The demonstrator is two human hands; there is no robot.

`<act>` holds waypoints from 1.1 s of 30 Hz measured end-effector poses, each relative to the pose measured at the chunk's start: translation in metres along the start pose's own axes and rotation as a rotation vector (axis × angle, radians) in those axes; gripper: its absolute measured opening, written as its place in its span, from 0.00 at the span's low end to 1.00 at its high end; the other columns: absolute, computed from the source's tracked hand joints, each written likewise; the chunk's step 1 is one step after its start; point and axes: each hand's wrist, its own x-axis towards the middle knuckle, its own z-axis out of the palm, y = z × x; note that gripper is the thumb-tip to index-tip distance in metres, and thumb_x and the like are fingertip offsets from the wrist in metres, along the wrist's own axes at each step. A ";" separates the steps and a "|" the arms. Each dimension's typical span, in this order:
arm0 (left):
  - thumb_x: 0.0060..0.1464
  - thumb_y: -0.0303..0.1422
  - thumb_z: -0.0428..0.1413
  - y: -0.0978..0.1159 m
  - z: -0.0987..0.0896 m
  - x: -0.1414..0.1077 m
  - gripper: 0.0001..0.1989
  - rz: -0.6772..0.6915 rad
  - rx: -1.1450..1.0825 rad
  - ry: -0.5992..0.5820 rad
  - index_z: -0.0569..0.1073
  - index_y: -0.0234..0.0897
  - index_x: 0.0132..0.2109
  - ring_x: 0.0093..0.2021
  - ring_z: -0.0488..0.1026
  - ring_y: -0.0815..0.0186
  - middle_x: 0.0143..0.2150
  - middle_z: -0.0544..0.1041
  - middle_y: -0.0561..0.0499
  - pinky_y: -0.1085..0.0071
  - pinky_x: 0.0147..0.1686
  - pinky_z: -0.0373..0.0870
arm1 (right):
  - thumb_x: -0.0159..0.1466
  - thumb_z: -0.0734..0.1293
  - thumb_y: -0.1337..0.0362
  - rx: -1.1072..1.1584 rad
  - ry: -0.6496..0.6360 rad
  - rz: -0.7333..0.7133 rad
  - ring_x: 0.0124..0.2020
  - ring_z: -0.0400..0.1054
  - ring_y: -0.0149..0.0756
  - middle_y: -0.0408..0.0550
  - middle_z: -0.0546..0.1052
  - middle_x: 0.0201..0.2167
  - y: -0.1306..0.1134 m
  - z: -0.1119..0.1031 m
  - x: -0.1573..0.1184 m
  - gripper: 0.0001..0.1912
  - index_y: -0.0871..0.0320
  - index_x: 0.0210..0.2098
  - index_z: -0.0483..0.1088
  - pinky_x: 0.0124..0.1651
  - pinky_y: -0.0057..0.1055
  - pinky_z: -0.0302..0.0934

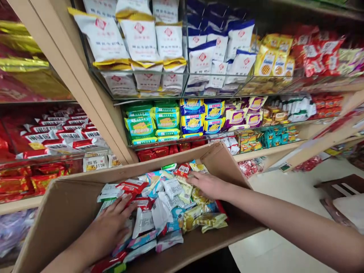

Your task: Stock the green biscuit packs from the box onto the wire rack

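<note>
An open cardboard box (pixel 71 203) holds a mixed heap of small wrapped snacks in white, red, blue, yellow and green. My left hand (pixel 109 223) lies on the left part of the heap, fingers spread over red and white packets (pixel 143 218). At the back right of the heap, my right hand (pixel 207 184) reaches in over the box's right side. Its fingertips touch pale yellow packets beside a red packet (pixel 182 170), with the fingers stretched out. Neither hand is closed round a packet.
Behind the box are shelves with clear bins of white packets (pixel 140 40), green packets (pixel 140 127) and yellow cookie packs (pixel 269 62). Red and white packets (pixel 65 132) fill a bin at left. Pale floor (pixel 295 189) and a dark stool-like object (pixel 341 187) show at right.
</note>
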 end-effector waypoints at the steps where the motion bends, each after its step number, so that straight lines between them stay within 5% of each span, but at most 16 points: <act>1: 0.49 0.27 0.48 -0.002 0.000 -0.001 0.30 -0.006 -0.008 -0.023 0.59 0.47 0.60 0.65 0.49 0.55 0.65 0.54 0.47 0.54 0.59 0.56 | 0.53 0.63 0.79 0.010 -0.005 0.020 0.53 0.62 0.47 0.61 0.63 0.56 0.001 0.000 -0.001 0.29 0.61 0.54 0.62 0.52 0.40 0.61; 7: 0.51 0.29 0.50 -0.013 0.013 0.000 0.30 -0.064 -0.109 0.040 0.56 0.45 0.62 0.64 0.49 0.49 0.66 0.51 0.43 0.54 0.57 0.57 | 0.56 0.62 0.78 0.036 -0.010 0.138 0.55 0.59 0.48 0.64 0.65 0.52 -0.001 -0.012 -0.006 0.17 0.66 0.46 0.67 0.55 0.41 0.56; 12: 0.52 0.28 0.49 -0.015 0.019 -0.001 0.31 -0.147 -0.134 -0.018 0.54 0.44 0.63 0.63 0.54 0.50 0.67 0.48 0.42 0.56 0.56 0.59 | 0.59 0.64 0.67 0.128 -0.189 0.153 0.39 0.69 0.41 0.54 0.75 0.36 -0.016 -0.009 -0.008 0.06 0.62 0.35 0.72 0.44 0.32 0.62; 15: 0.55 0.29 0.47 -0.010 0.014 -0.002 0.29 -0.165 -0.177 -0.050 0.53 0.43 0.63 0.63 0.55 0.52 0.68 0.45 0.42 0.59 0.57 0.57 | 0.57 0.66 0.64 0.149 -0.266 0.203 0.38 0.70 0.43 0.57 0.75 0.36 -0.031 0.003 -0.007 0.09 0.64 0.35 0.71 0.39 0.31 0.63; 22: 0.52 0.31 0.48 -0.009 0.007 -0.002 0.32 -0.187 -0.263 -0.155 0.51 0.43 0.64 0.64 0.52 0.53 0.68 0.44 0.44 0.59 0.59 0.54 | 0.55 0.68 0.53 0.090 -0.111 0.356 0.44 0.68 0.49 0.60 0.70 0.43 -0.052 0.010 0.005 0.25 0.66 0.44 0.65 0.44 0.37 0.64; 29: 0.50 0.29 0.48 -0.013 0.012 -0.005 0.33 -0.202 -0.289 -0.134 0.51 0.41 0.64 0.64 0.53 0.53 0.68 0.45 0.40 0.59 0.59 0.55 | 0.56 0.69 0.59 -0.060 -0.079 0.315 0.35 0.72 0.52 0.60 0.71 0.41 -0.049 0.010 0.017 0.22 0.62 0.47 0.65 0.34 0.41 0.66; 33: 0.49 0.29 0.50 -0.015 0.013 -0.007 0.33 -0.196 -0.324 -0.102 0.54 0.43 0.63 0.63 0.54 0.54 0.68 0.46 0.42 0.58 0.59 0.56 | 0.59 0.59 0.75 -0.107 -0.094 0.265 0.37 0.72 0.50 0.64 0.73 0.40 -0.044 0.003 0.016 0.15 0.66 0.44 0.68 0.35 0.38 0.66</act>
